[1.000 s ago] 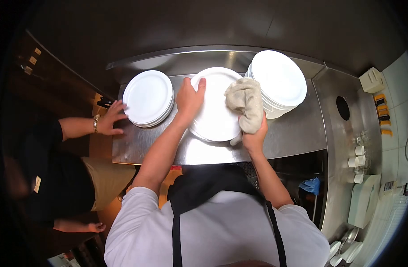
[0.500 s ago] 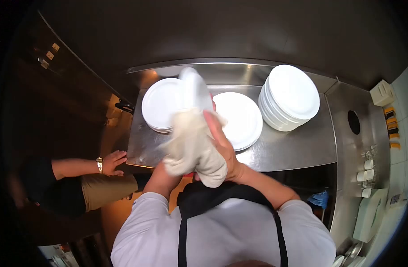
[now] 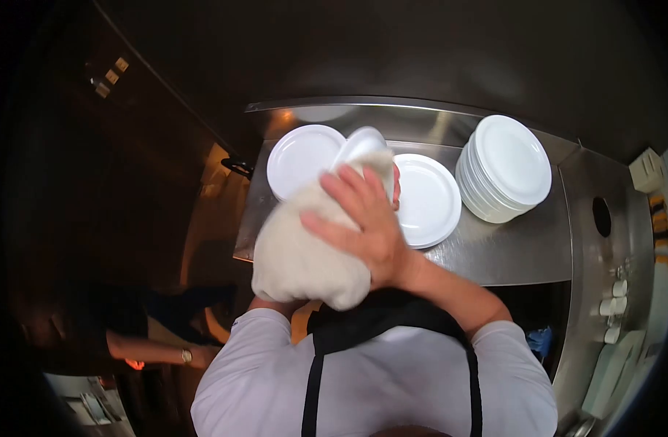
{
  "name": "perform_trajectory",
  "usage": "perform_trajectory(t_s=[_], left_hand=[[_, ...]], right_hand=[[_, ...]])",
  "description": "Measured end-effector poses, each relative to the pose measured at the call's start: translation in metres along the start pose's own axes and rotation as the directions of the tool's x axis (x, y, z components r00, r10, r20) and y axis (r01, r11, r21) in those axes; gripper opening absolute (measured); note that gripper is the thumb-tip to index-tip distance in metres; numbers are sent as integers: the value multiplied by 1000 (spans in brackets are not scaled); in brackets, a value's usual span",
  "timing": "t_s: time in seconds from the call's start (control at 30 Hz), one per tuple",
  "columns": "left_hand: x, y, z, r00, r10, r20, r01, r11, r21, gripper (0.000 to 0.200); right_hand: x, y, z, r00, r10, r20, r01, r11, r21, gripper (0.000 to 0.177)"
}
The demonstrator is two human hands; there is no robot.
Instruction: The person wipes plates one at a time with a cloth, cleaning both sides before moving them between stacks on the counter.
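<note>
Head view: white sleeves and a black apron point(image 3: 381, 313) at the near side of the steel table point(image 3: 494, 266); the middle plates point(image 3: 428, 200) are my landmark.
Right hand point(image 3: 370, 229): just left of the middle plates, back of the hand up, fingers spread and thumb held well apart, laid across the cloth point(image 3: 305, 255); its forearm slants up from the lower right.
Left hand: mostly or wholly covered by the cloth, so I can't tell how its grip stands; its forearm shows below the cloth. Fingertips point(image 3: 396, 188) peek out between cloth and middle plates, though whose I can't make out.
Held plate point(image 3: 361, 142): white, tilted, up off the table, its rim poking past the cloth just left of the middle plates.
In the way: cloth and held plate hide part of the left plates point(image 3: 307, 159), which sit beyond them, left of the middle plates.
Tall stack point(image 3: 505, 171): white plates, just right of the middle plates.
Cups point(image 3: 612, 306): white, well to the right of the middle plates.
Co-worker point(image 3: 151, 349): dark top, watch on the wrist, well left of the middle plates.
</note>
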State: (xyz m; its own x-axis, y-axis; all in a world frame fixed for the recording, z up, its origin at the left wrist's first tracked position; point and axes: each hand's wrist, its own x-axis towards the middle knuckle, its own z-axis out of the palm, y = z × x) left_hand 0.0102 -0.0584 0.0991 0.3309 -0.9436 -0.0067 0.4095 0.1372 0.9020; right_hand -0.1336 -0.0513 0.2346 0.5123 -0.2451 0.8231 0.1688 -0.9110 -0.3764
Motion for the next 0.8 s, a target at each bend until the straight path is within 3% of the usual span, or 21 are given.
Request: perform_trajectory(t_s=[0.03, 0.1, 0.2, 0.27, 0.37, 0.43, 0.47, 0.5, 0.53, 0.57, 0.6, 0.63, 0.7, 0.73, 0.77, 0.8], left_hand=[[-4, -5, 5, 1000, 1, -18, -1, 1000, -9, 56], [-5, -10, 15, 998, 11, -63, -12, 1000, -17, 57], [10, -2, 22, 988, 65, -143, -62, 998, 30, 58], [34, 17, 22, 969, 151, -196, -124, 982, 143, 59], [71, 57, 12, 896, 368, -248, -190, 823, 535, 61], [87, 82, 1, 795, 561, -232, -170, 573, 802, 62], [87, 97, 2, 754, 644, -130, -221, 434, 873, 61], [85, 110, 10, 737, 674, -61, -245, 351, 904, 56], [82, 123, 19, 716, 698, 9, -269, 264, 926, 51], [77, 137, 31, 743, 668, 44, -286, 257, 923, 46], [70, 152, 43, 768, 636, 76, -300, 252, 920, 44], [65, 163, 53, 791, 601, 110, -314, 245, 917, 45], [50, 176, 65, 802, 564, 197, -577, 647, 498, 56], [40, 174, 67, 794, 559, 239, -604, 771, 201, 65], [33, 167, 61, 773, 577, 266, -619, 777, 115, 85], [20, 149, 65, 755, 607, 247, -646, 754, 121, 86]], right_hand=[[19, 8, -11, 1000, 13, -3, -13, 999, -32, 51], [26, 43, -16, 975, 224, 2, -223, 970, 101, 51], [-12, 60, -11, 775, 624, 102, -629, 743, 227, 62], [-78, 75, 15, 947, 285, 146, -293, 956, 33, 79], [-123, 63, 1, 979, -16, 201, -16, 988, 156, 72], [-121, 64, -20, 997, 29, 68, -53, 923, 380, 67], [-108, 65, -25, 958, 287, 6, -267, 884, 384, 63], [-95, 67, -30, 849, 525, -57, -452, 779, 434, 60], [-74, 76, -30, 766, 620, -171, -531, 760, 374, 54], [-53, 85, -30, 661, 697, -280, -613, 716, 335, 49], [-42, 94, -31, 621, 672, -404, -601, 739, 306, 42], [-38, 106, -33, 529, 727, -438, -567, 686, 455, 42], [-40, 131, -35, 335, 828, -450, -424, 559, 713, 42], [-34, 125, -37, 278, 857, -434, -366, 512, 777, 42], [-27, 118, -36, 223, 885, -409, -301, 462, 834, 42], [-21, 113, -34, 174, 908, -380, -224, 413, 883, 42]])
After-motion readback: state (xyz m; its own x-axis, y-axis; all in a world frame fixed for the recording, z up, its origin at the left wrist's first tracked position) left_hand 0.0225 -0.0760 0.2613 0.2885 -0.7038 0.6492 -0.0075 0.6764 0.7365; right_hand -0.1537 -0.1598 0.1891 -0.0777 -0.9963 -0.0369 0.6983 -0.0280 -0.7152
